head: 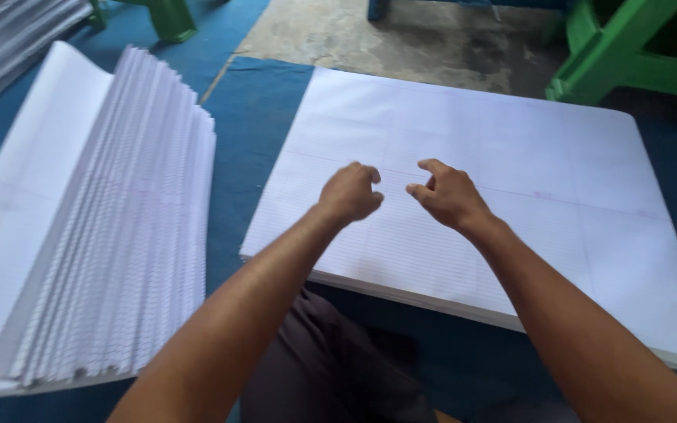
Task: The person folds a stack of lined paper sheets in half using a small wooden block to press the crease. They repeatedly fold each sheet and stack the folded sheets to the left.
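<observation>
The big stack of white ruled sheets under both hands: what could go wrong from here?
1. Both hands, left hand and right hand, are curled over the top sheet of the flat stack; pinching it may crease or tear it.
2. The fanned pile at the left leans in steps and might slide.
3. The near stack edge overhangs the knee and could bend.

The big stack of paper is white with fine pale ruled lines and faint purple margin lines. The fanned pile of folded sheets is white too. The mat is blue, the stool legs bright green, the floor grey.
</observation>
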